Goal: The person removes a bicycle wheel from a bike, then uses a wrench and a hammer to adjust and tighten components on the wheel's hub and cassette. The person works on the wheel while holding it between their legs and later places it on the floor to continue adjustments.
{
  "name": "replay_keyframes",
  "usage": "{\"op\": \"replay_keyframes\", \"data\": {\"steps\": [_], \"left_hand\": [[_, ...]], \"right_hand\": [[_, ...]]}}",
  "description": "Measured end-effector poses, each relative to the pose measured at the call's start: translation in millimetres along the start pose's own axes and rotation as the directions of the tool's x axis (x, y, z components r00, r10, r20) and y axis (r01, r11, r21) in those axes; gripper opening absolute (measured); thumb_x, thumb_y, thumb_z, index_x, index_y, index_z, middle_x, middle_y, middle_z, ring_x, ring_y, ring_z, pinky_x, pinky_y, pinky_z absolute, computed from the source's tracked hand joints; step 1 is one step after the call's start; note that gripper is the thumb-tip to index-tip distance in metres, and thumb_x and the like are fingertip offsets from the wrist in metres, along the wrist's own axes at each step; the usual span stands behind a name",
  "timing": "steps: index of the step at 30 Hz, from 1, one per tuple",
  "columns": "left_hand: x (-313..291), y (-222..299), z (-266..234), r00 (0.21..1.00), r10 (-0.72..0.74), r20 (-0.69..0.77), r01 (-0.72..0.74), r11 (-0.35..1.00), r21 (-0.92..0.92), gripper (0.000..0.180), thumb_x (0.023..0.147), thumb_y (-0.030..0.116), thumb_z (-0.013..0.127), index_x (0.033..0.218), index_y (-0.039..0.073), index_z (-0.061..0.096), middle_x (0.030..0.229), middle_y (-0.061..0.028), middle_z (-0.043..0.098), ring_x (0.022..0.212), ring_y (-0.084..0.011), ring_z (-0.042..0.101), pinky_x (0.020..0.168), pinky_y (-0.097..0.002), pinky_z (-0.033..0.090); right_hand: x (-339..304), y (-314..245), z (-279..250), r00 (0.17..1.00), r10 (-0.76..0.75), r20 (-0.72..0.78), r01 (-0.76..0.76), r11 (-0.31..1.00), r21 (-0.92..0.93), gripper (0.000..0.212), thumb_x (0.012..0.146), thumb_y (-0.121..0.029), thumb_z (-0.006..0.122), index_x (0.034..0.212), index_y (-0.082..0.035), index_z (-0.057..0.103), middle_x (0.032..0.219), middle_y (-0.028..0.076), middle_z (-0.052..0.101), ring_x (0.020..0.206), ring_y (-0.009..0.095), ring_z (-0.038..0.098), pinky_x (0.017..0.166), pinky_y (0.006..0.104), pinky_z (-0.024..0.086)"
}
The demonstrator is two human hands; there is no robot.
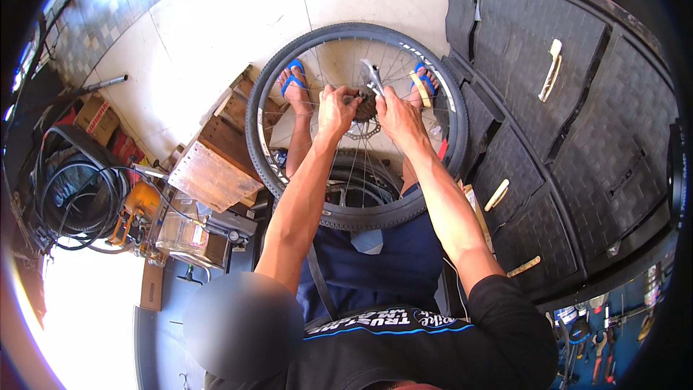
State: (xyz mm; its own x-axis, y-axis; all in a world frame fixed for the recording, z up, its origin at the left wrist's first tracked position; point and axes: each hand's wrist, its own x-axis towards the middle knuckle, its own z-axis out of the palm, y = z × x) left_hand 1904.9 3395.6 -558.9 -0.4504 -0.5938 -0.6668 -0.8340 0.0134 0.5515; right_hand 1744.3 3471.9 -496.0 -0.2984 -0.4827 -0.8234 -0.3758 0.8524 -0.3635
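Observation:
A bicycle wheel (254, 112) with a black knobbly tyre lies across my legs, its hub facing up. At its middle are a dark cassette (366, 107) and, just below, a disc brake rotor (363, 132). My right hand (397, 119) is closed round a silver wrench (372, 76), whose jaw end points up and away over the spokes. My left hand (336, 111) is closed at the left side of the hub, fingertips pinched by the axle. A small dark part shows at those fingertips, too small to name.
Black padded panels (538, 50) with pale handles stand on the right. To the left are a wooden crate (216, 173), coiled cables and tyres (79, 180), and an orange machine (141, 202). Pliers and other tools (599, 350) sit at the lower right. Another tyre (361, 166) lies under the wheel.

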Motion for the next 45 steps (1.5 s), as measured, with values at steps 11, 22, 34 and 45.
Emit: {"op": "replay_keyframes", "data": {"steps": [11, 22, 34, 45], "left_hand": [[4, 6, -2, 1.000, 0.003, 0.007, -0.003, 0.999, 0.037, 0.028, 0.082, 0.024, 0.083, 0.107, 0.011, 0.078, 0.106, -0.0221, 0.063, 0.108, -0.0410, 0.058, 0.097, -0.0481, 0.047], [43, -27, -51, 0.988, 0.124, 0.096, -0.112, 0.986, -0.125, 0.035, 0.091, 0.004, 0.051, 0.120, 0.004, 0.070, 0.108, -0.0147, 0.075, 0.096, -0.0275, 0.071, 0.090, -0.0383, 0.053], [44, 16, -24, 0.980, 0.088, 0.180, -0.030, 0.952, -0.304, 0.027, 0.088, 0.014, 0.078, 0.111, 0.000, 0.075, 0.102, -0.0158, 0.078, 0.099, -0.0232, 0.076, 0.085, -0.0373, 0.058], [30, 28, -22, 0.944, 0.284, 0.168, -0.288, 0.958, 0.003, 0.022, 0.085, 0.017, 0.075, 0.102, 0.004, 0.076, 0.101, -0.0168, 0.073, 0.102, -0.0381, 0.066, 0.094, -0.0454, 0.052]], "right_hand": [[-4, 2, 2, 0.998, 0.041, 0.037, -0.041, 0.999, 0.000, 0.030, 0.107, -0.029, 0.048, 0.111, 0.000, 0.053, 0.079, 0.031, 0.068, 0.081, 0.052, 0.069, 0.075, 0.0609, 0.050], [-15, 30, -21, 0.962, -0.009, -0.274, 0.036, 0.995, 0.094, 0.033, 0.106, -0.031, 0.047, 0.107, 0.001, 0.055, 0.091, 0.032, 0.069, 0.089, 0.053, 0.067, 0.082, 0.0591, 0.052], [-39, 70, -34, 0.982, 0.123, -0.142, -0.100, 0.983, 0.155, 0.036, 0.105, -0.035, 0.047, 0.112, 0.000, 0.056, 0.100, 0.036, 0.067, 0.097, 0.056, 0.064, 0.086, 0.0620, 0.049], [-39, 63, -39, 0.984, 0.135, -0.114, -0.112, 0.975, 0.191, 0.037, 0.105, -0.035, 0.048, 0.109, 0.001, 0.055, 0.098, 0.036, 0.068, 0.095, 0.056, 0.065, 0.085, 0.0619, 0.050]]}}
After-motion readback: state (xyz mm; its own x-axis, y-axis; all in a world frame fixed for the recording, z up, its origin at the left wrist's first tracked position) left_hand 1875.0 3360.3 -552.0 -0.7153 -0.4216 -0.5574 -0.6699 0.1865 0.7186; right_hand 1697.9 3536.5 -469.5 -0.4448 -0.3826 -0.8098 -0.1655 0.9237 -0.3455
